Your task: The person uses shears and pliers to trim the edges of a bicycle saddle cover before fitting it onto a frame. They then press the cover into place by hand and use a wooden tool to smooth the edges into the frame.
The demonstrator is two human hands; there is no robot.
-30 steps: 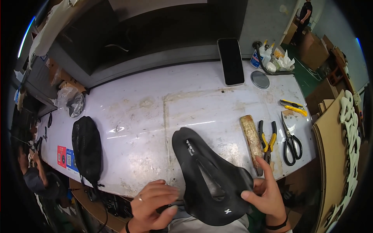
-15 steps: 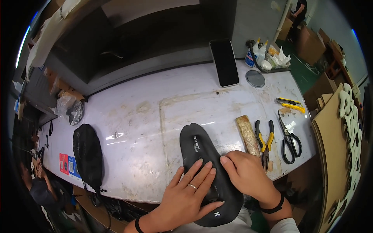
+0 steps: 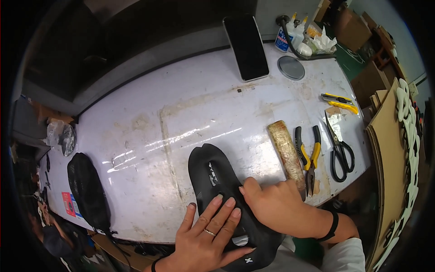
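A long black bicycle saddle [image 3: 208, 158] with a smooth cover and pale printed marks lies at the table's near edge, its narrower end pointing away from me. My left hand [image 3: 210, 231] rests flat across its middle, fingers stretched out and spread, a ring on one finger. Under that palm, part of a slot with a shiny patch shows. At the saddle's right side my right hand [image 3: 276, 204] is closed, its thumb and curled fingers gripping the edge. What the curled fingers do underneath is hidden.
Right of the saddle lie a tape-wrapped bar [image 3: 286, 152], pliers [image 3: 310, 156], black scissors [image 3: 340, 154] and a yellow cutter [image 3: 340, 102]. Farther back are a phone [image 3: 247, 49], a round grey disc [image 3: 291, 68] and glue bottles [image 3: 290, 36]. A black pouch [image 3: 88, 192] lies left; cardboard [image 3: 385, 131] stands right.
The view has shifted, so the tabletop things sit differently in the picture. My right hand has turned, its fingers now more curled at the saddle's edge; my left stays flat on it.
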